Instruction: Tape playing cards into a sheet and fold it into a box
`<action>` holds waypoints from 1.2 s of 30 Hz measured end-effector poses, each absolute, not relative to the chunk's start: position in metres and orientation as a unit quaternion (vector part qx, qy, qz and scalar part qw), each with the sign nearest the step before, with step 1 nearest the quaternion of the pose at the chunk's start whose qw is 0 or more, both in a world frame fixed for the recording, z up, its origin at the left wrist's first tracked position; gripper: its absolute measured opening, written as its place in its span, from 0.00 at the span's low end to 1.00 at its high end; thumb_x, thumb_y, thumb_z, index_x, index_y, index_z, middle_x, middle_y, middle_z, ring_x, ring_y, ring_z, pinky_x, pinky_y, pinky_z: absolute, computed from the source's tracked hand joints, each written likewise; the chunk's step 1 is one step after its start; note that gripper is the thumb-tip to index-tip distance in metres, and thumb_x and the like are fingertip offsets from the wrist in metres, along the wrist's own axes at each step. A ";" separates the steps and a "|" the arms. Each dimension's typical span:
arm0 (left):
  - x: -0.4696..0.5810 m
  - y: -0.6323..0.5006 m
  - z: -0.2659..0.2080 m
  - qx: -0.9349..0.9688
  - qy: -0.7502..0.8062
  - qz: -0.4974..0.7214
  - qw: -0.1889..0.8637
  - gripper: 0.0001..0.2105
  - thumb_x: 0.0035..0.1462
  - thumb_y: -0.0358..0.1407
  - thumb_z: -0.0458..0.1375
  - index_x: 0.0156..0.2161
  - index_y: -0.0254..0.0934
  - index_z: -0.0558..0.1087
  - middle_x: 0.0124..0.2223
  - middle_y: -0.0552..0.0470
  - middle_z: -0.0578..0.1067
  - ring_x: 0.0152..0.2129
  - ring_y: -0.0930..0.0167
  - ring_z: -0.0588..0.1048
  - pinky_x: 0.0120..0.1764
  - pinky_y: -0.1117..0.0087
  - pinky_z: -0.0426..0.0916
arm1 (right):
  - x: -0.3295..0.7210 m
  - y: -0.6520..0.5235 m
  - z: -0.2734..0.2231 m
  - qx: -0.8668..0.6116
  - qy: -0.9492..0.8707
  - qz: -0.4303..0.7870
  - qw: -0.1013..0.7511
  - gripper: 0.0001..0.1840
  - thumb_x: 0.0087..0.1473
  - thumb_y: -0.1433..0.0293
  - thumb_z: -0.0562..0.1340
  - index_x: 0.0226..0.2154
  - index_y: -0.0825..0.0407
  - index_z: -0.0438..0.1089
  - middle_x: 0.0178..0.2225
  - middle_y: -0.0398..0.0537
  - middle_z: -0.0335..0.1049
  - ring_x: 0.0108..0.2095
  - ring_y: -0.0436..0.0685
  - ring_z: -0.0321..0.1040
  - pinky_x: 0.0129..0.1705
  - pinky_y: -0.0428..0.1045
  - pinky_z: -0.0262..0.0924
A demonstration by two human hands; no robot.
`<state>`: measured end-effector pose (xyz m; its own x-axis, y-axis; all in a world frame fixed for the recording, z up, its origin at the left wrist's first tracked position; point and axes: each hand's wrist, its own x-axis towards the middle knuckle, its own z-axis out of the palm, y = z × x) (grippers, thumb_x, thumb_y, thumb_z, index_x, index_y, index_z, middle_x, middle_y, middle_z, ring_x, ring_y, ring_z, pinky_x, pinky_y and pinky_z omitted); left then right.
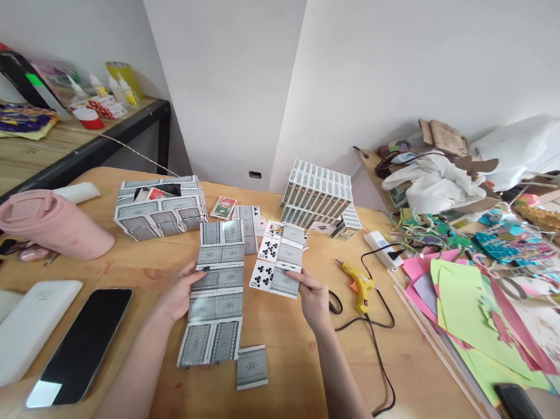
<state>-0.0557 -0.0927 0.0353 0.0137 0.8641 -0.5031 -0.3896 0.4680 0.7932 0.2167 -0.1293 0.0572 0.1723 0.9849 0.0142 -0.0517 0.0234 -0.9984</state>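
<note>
My left hand (180,295) is closed on the left edge of a long panel of joined playing cards (216,288), patterned grey backs up. My right hand (313,295) pinches the right edge of a smaller playing-card panel (287,260), which shows card backs on one side and club faces on the other. Between my forearms a square card piece (252,367) lies on the table. Behind the panels are more loose cards (247,223) and a card box (224,207). To the right rests a yellow hot glue gun (361,287) with a black cord.
A box made of cards (161,208) and a stack of card packs (316,196) stand at the back. A phone (82,346), power bank (26,333) and pink roll (54,224) lie left. Coloured paper (477,310), clear sticks (446,352) and a power strip (382,250) are right.
</note>
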 end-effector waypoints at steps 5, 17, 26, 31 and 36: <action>-0.055 -0.094 0.035 0.269 0.560 0.438 0.650 0.20 0.40 0.33 0.62 0.43 0.36 0.70 0.40 0.50 0.78 0.34 0.68 0.77 0.34 0.71 0.70 | 0.218 -0.135 0.026 -0.564 -0.319 0.630 0.428 0.15 0.40 0.65 0.59 0.32 0.56 0.73 0.23 0.47 0.72 0.26 0.56 0.70 0.30 0.51 0.64; -0.044 -0.084 0.025 0.467 0.706 0.301 0.440 0.14 0.47 0.43 0.58 0.37 0.36 0.72 0.43 0.42 0.77 0.42 0.59 0.74 0.43 0.61 0.66 | 0.207 -0.115 0.027 -0.761 -0.451 0.373 0.280 0.14 0.42 0.61 0.62 0.31 0.53 0.67 0.30 0.50 0.75 0.32 0.60 0.72 0.30 0.48 0.60; -0.047 -0.088 0.012 0.518 0.685 0.338 0.385 0.16 0.52 0.47 0.53 0.40 0.38 0.69 0.43 0.44 0.77 0.41 0.60 0.74 0.43 0.62 0.65 | 0.215 -0.122 0.035 -0.584 -0.410 0.622 0.322 0.19 0.35 0.69 0.67 0.35 0.54 0.69 0.33 0.48 0.77 0.35 0.60 0.74 0.37 0.52 0.67; -0.048 -0.090 0.015 0.511 0.660 0.377 0.403 0.19 0.50 0.50 0.54 0.40 0.37 0.70 0.43 0.44 0.77 0.41 0.60 0.74 0.44 0.61 0.65 | 0.208 -0.114 0.038 -0.573 -0.370 0.644 0.347 0.25 0.33 0.62 0.71 0.36 0.54 0.71 0.34 0.50 0.77 0.36 0.62 0.74 0.41 0.56 0.67; -0.048 -0.093 0.019 0.498 0.632 0.408 0.431 0.22 0.48 0.51 0.56 0.41 0.36 0.70 0.44 0.44 0.76 0.40 0.61 0.74 0.43 0.62 0.66 | 0.195 -0.110 0.037 -0.534 -0.354 0.630 0.439 0.25 0.42 0.53 0.64 0.38 0.53 0.71 0.36 0.52 0.76 0.38 0.64 0.73 0.43 0.57 0.65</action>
<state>-0.0481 -0.0930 0.0191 -0.1324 0.9814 -0.1390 0.2770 0.1713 0.9455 0.1948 -0.1103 0.0367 -0.0446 0.9313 -0.3614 -0.1756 -0.3635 -0.9149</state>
